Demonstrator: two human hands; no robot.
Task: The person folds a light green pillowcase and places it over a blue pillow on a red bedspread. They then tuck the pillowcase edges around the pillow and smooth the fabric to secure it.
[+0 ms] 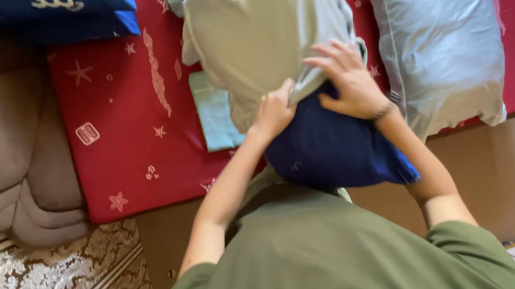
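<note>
On the red bed sheet (130,149), right in front of us, we have a dark blue pillow (332,147) half inside a grey pillowcase (260,23). Our left hand (274,112) is clamped on the case's open edge, fingers bunched in the cloth just where blue meets grey. Our right hand (349,81) lies spread over the same edge a little further right, fingers splayed, pressing cloth down on the pillow — so both sit close together at the mouth of the case. The pillow's near end pokes out toward our green shirt (334,261), past the bed's edge.

To do this well, we'd judge it best to keep a firm grip on the hem at both sides rather than at the middle, and to work the cloth evenly, so the pillow's corners seat into the case's corners without twisting — a lopsided pull would likely bunch the fabric.

Just right of our work lies a second pillow (436,32) in a pale grey case, touching ours. A folded light blue cloth (216,113) peeks out at left, and a blue cushion (61,14) sits at the top corner.
</note>
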